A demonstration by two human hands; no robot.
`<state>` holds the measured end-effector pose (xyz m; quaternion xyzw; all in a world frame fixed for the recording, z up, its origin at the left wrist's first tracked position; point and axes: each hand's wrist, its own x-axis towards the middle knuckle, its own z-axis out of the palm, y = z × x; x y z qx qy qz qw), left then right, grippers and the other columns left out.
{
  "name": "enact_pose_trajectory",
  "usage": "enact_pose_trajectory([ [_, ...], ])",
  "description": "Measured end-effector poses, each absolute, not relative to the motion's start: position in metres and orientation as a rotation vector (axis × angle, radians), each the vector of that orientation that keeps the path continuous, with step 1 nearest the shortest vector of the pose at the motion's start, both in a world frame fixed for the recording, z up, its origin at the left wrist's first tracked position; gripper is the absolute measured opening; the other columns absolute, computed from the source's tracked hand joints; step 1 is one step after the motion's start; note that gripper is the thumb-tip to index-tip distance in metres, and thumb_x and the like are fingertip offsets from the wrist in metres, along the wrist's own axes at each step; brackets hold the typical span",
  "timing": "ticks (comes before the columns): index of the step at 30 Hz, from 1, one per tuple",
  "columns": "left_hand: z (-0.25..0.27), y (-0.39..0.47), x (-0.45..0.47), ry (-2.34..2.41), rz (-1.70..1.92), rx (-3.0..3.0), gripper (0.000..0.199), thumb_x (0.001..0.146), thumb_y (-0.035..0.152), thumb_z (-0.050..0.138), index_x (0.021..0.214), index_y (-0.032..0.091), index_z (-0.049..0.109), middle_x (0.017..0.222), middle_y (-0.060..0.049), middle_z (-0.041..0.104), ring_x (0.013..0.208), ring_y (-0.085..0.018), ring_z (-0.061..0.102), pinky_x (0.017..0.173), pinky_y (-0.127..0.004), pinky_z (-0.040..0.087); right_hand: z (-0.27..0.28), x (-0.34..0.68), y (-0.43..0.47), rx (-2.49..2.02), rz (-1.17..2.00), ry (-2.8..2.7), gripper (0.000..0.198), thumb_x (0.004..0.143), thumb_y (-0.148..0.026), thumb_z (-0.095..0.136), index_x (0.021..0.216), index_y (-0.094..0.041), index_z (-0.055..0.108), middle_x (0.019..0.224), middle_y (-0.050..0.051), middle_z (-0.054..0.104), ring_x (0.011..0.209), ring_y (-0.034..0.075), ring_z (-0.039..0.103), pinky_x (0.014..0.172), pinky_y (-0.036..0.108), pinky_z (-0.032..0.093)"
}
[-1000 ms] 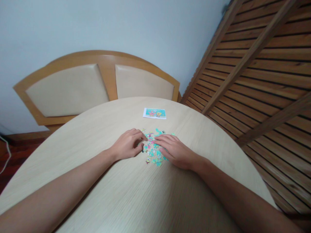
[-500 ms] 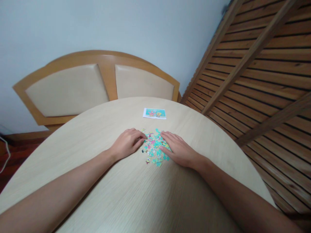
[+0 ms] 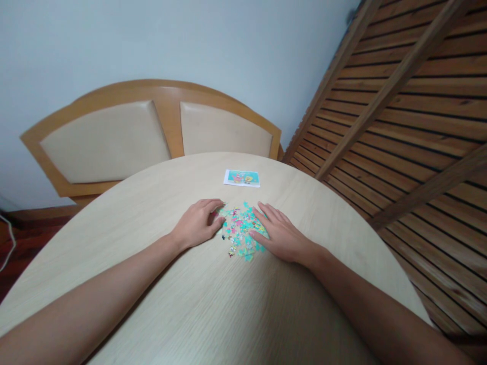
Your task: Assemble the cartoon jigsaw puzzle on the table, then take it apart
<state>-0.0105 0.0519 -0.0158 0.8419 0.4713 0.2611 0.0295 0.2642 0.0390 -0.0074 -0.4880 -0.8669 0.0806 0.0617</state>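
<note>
A loose heap of small jigsaw puzzle pieces, mostly turquoise with some pink, yellow and white, is spread on the round wooden table. At the heap's left edge rests my left hand, its thumb and fingers curved apart, fingertips at the outermost pieces. My right hand lies along the right edge, fingers stretched and spread, partly covering pieces there. Neither hand lifts a piece. Beyond the heap lies a picture card with a pink and a yellow cartoon figure on turquoise.
Behind the table's far edge stands a wooden bed headboard or bench back with cream padded panels, against a pale wall. A slatted wooden panel slants along the right side. A white cable hangs at the far left.
My left hand has drawn back slightly to the left, uncovering a few pieces, and its thumb and fingers have parted. The fingers of my right hand have spread a little and shifted right.
</note>
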Motion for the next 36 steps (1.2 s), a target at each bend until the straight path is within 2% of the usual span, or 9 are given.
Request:
enact_pose_trajectory([
  [2,-0.019,0.052,-0.011,1.419,0.713,2.665,0.046,0.094,0.039,0.056,0.133,0.014,0.059,0.137,-0.014,0.062,0.128,-0.03,0.058,0.11,-0.05,0.045,-0.006,0.264,0.038,-1.448,0.293,-2.69,0.08,0.098,-0.068,0.032,0.16,-0.017,0.027,0.168,0.014,0.013,0.154,0.035,0.012,0.124,0.056,0.017],
  [6,-0.019,0.051,-0.011,1.379,0.588,2.749,0.049,0.098,0.041,0.051,0.139,0.016,0.057,0.147,-0.015,0.054,0.136,-0.031,0.051,0.115,-0.05,0.04,-0.002,0.261,0.033,-1.384,0.322,-2.764,0.088,0.095,-0.075,0.032,0.161,-0.019,0.022,0.169,0.01,0.005,0.155,0.035,0.005,0.124,0.057,0.013],
  [15,-0.011,0.045,-0.008,1.187,0.503,2.779,0.059,0.099,0.052,0.05,0.147,0.018,0.049,0.151,-0.014,0.05,0.141,-0.03,0.046,0.116,-0.05,0.039,0.0,0.246,0.012,-1.083,0.376,-2.869,0.095,0.093,-0.075,0.037,0.16,-0.01,0.024,0.165,0.018,0.021,0.154,0.034,0.015,0.124,0.056,0.015],
  [21,-0.014,0.045,-0.01,1.209,0.484,2.744,0.059,0.101,0.053,0.045,0.148,0.018,0.047,0.155,-0.013,0.046,0.144,-0.031,0.042,0.117,-0.052,0.037,0.003,0.239,-0.004,-0.973,0.45,-2.869,0.1,0.09,-0.078,0.039,0.159,-0.008,0.024,0.165,0.02,0.022,0.154,0.034,0.015,0.124,0.054,0.012],
  [25,-0.014,0.046,-0.011,1.18,0.476,2.744,0.055,0.103,0.048,0.041,0.151,0.02,0.043,0.156,-0.011,0.044,0.145,-0.03,0.04,0.119,-0.053,0.034,0.004,0.237,-0.007,-0.982,0.452,-2.869,0.095,0.093,-0.076,0.035,0.159,-0.008,0.025,0.165,0.019,0.021,0.154,0.033,0.015,0.125,0.053,0.013],
  [30,-0.016,0.047,-0.011,1.218,0.457,2.739,0.063,0.099,0.051,0.05,0.15,0.016,0.043,0.156,-0.015,0.044,0.145,-0.031,0.041,0.119,-0.052,0.035,0.0,0.241,0.004,-1.099,0.363,-2.843,0.095,0.094,-0.076,0.033,0.159,-0.007,0.025,0.165,0.019,0.02,0.155,0.033,0.013,0.125,0.054,0.013],
  [36,-0.018,0.048,-0.01,1.339,0.562,2.673,0.051,0.101,0.042,0.043,0.144,0.014,0.05,0.15,-0.014,0.051,0.141,-0.03,0.046,0.118,-0.051,0.037,-0.005,0.253,0.023,-1.341,0.277,-2.753,0.096,0.094,-0.077,0.029,0.159,-0.007,0.023,0.165,0.019,0.019,0.154,0.034,0.015,0.124,0.055,0.015],
])
